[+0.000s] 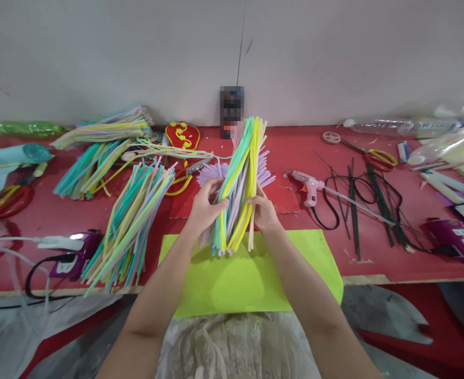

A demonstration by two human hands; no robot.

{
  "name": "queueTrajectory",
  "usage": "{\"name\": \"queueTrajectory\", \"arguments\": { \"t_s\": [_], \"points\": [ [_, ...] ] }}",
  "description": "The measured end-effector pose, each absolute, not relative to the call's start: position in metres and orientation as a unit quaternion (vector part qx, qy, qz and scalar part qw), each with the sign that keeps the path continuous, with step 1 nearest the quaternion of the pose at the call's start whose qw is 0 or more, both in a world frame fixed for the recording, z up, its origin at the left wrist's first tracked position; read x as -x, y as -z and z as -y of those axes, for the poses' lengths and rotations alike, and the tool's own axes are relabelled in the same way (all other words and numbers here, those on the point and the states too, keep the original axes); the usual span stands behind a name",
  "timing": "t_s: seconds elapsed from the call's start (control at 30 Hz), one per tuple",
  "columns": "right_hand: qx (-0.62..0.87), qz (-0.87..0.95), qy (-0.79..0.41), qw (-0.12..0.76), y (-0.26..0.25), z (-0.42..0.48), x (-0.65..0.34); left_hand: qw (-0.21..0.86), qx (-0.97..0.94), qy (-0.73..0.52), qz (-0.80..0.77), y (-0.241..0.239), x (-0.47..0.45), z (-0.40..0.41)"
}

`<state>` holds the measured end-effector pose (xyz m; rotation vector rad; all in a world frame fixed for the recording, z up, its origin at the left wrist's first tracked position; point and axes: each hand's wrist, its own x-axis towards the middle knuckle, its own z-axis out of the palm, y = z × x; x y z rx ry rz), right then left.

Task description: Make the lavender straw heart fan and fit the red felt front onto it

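Observation:
Both my hands hold one upright bundle of pastel pipe cleaners [238, 195], in green, yellow, pink and blue. My left hand [207, 206] is closed round its left side, thumb across the front. On the right side my right hand [264, 209] grips it, with part of the fingers hidden behind. Past the bundle, purple pipe cleaners [265, 173] fan out over a red board [287, 202]. A yellow-green sheet [251, 284] lies under my wrists at the table edge. More pipe cleaner bundles [131, 226] rest to my left.
To the right lie a pink glue gun [311, 189], dark green stems [354, 210], scissors [380, 159] and a purple power strip [455, 238]. At left are another power strip [76, 255] and scissors [7, 200]. Plastic bottles [390, 126] line the wall side.

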<state>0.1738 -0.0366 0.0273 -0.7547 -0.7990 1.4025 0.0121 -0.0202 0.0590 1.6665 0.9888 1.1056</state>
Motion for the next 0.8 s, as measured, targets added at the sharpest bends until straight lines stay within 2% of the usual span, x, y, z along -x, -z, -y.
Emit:
{"name": "queueTrajectory", "arguments": {
  "t_s": [0.17, 0.37, 0.8],
  "points": [
    [0.319, 0.357, -0.619, 0.623, -0.028, 0.037, -0.172, 0.431, -0.669, -0.452, -0.402, -0.057, -0.014, 0.021],
    [0.362, 0.358, -0.573, 0.642, -0.031, 0.038, -0.164, 0.372, -0.708, -0.417, -0.432, -0.049, -0.022, 0.026],
    [0.350, 0.293, -0.613, 0.645, -0.029, 0.038, -0.168, 0.410, -0.667, -0.467, -0.411, -0.051, -0.019, 0.022]
  ]
}}
